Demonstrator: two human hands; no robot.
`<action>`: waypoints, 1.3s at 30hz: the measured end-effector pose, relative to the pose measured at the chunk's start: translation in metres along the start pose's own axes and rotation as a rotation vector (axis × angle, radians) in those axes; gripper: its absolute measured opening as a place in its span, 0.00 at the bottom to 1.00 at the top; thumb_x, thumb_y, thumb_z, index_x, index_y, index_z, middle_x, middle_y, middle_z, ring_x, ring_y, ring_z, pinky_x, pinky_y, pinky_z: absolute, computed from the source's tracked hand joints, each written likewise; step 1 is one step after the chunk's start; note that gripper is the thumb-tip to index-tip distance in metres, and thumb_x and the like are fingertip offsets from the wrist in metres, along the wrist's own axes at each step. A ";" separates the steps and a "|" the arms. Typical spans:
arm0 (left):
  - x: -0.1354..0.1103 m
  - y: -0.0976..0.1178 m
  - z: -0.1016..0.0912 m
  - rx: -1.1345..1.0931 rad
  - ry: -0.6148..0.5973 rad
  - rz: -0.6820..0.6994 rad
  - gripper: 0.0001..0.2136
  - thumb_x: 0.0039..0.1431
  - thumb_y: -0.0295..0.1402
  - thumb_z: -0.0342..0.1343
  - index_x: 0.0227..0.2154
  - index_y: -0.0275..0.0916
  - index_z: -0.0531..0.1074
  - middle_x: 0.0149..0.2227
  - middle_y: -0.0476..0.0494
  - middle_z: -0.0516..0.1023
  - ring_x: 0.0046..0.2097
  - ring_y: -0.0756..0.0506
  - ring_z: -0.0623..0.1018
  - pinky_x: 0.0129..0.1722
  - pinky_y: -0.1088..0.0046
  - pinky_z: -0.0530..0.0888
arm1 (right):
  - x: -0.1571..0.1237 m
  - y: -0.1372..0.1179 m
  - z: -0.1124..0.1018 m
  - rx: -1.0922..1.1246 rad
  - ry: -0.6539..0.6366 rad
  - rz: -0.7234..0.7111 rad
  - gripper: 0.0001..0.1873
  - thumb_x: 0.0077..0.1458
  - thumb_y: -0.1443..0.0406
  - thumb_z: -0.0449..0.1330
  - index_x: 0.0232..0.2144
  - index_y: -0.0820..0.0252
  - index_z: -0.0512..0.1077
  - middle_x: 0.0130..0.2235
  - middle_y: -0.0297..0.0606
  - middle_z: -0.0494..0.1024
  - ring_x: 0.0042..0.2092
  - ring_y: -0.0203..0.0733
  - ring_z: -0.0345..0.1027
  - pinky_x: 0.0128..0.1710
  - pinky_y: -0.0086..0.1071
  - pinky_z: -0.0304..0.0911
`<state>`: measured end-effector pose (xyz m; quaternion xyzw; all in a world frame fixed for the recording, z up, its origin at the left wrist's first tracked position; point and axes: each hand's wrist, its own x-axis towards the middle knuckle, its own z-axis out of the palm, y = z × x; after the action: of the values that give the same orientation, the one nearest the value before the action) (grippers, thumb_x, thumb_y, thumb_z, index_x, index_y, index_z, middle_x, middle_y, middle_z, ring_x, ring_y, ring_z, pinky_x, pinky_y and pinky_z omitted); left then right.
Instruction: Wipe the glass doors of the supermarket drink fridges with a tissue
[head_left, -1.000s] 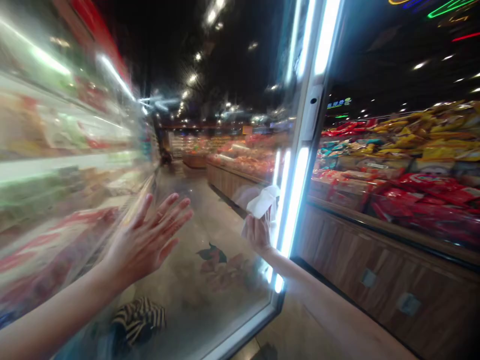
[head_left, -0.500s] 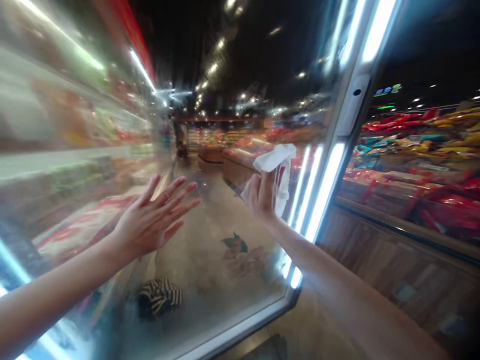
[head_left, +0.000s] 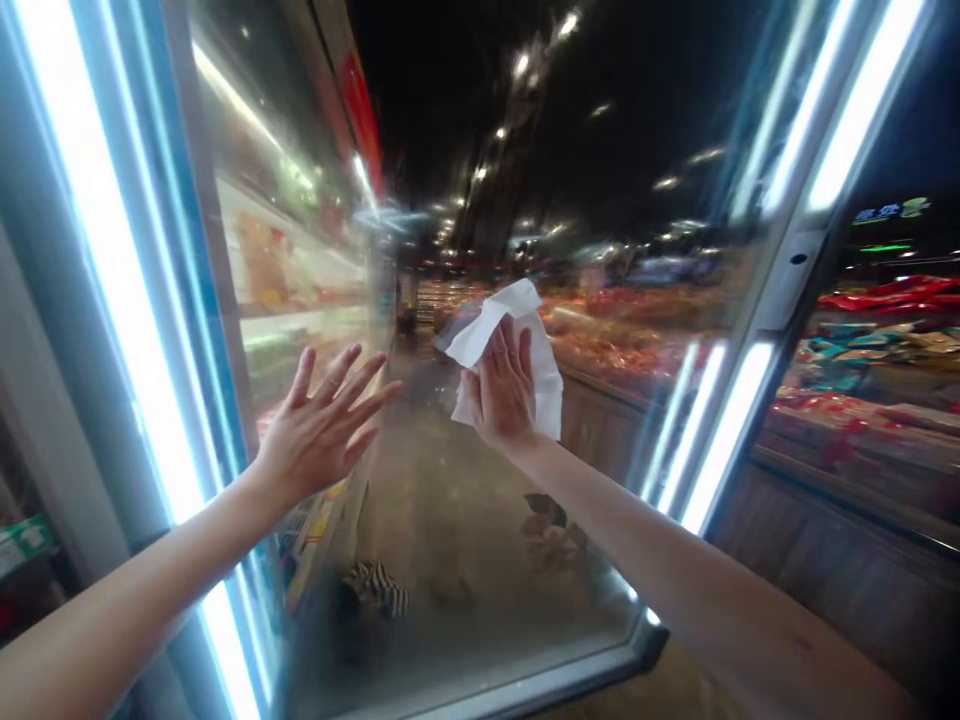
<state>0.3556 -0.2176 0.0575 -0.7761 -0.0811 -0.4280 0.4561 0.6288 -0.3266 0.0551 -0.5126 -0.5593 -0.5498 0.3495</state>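
Observation:
My left hand [head_left: 319,430] is spread open with a ring on one finger, held in front of the glass door's left side. Nothing is in it. Whether it touches the pane is not clear. My right hand [head_left: 506,390] lies flat on a white paper towel [head_left: 547,385], holding it against the glass door [head_left: 465,560] near the middle. One flap of the towel folds over my fingertips. Bright light strips line the door's left and right frame, and a reflection of black-and-white stripes shows low in the pane.
Right of the door, a display of packaged goods [head_left: 840,420] in red, yellow and teal stands on a wood-panelled base [head_left: 817,560]. The door handle [head_left: 791,280] sits on the right frame. Lit shelves [head_left: 285,270] appear in or through the glass at left.
My right hand has moved left across the glass with the towel, its fingers now flatter. The view has turned left, bringing the door's left light strip into sight. My left hand stays spread.

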 end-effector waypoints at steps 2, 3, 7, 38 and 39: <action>-0.016 0.002 0.001 -0.006 -0.017 -0.018 0.36 0.66 0.44 0.55 0.72 0.48 0.49 0.75 0.44 0.48 0.76 0.38 0.43 0.74 0.44 0.35 | -0.009 -0.018 0.005 0.020 -0.028 -0.085 0.31 0.68 0.64 0.49 0.69 0.71 0.53 0.70 0.60 0.59 0.74 0.62 0.44 0.72 0.67 0.41; -0.027 0.004 0.002 -0.012 -0.026 -0.013 0.35 0.66 0.44 0.55 0.72 0.47 0.50 0.75 0.44 0.49 0.76 0.38 0.42 0.74 0.45 0.36 | -0.020 -0.028 0.009 0.043 -0.070 -0.161 0.29 0.68 0.64 0.51 0.68 0.69 0.57 0.67 0.58 0.65 0.73 0.60 0.49 0.72 0.66 0.44; -0.058 0.009 0.004 -0.023 -0.048 0.016 0.33 0.67 0.43 0.54 0.71 0.46 0.52 0.74 0.46 0.53 0.76 0.41 0.43 0.75 0.48 0.36 | -0.035 -0.054 0.017 0.122 -0.182 -0.414 0.23 0.68 0.64 0.54 0.63 0.60 0.65 0.59 0.44 0.76 0.67 0.50 0.64 0.73 0.55 0.49; 0.030 0.032 0.028 -0.180 0.171 -0.433 0.35 0.65 0.38 0.57 0.71 0.58 0.49 0.76 0.48 0.29 0.74 0.29 0.29 0.70 0.30 0.40 | -0.048 0.122 -0.077 -0.111 -0.174 -0.182 0.41 0.68 0.63 0.53 0.74 0.56 0.37 0.73 0.52 0.53 0.75 0.55 0.40 0.72 0.63 0.44; 0.034 0.030 0.026 -0.168 0.170 -0.447 0.35 0.65 0.38 0.56 0.71 0.56 0.49 0.76 0.47 0.28 0.74 0.29 0.28 0.70 0.29 0.39 | -0.052 0.134 -0.081 -0.144 -0.178 -0.130 0.41 0.69 0.63 0.52 0.75 0.56 0.35 0.74 0.52 0.51 0.75 0.55 0.38 0.72 0.63 0.43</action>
<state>0.4073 -0.2229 0.0575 -0.7354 -0.1760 -0.5870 0.2891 0.7554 -0.4325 0.0526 -0.5459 -0.5793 -0.5622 0.2244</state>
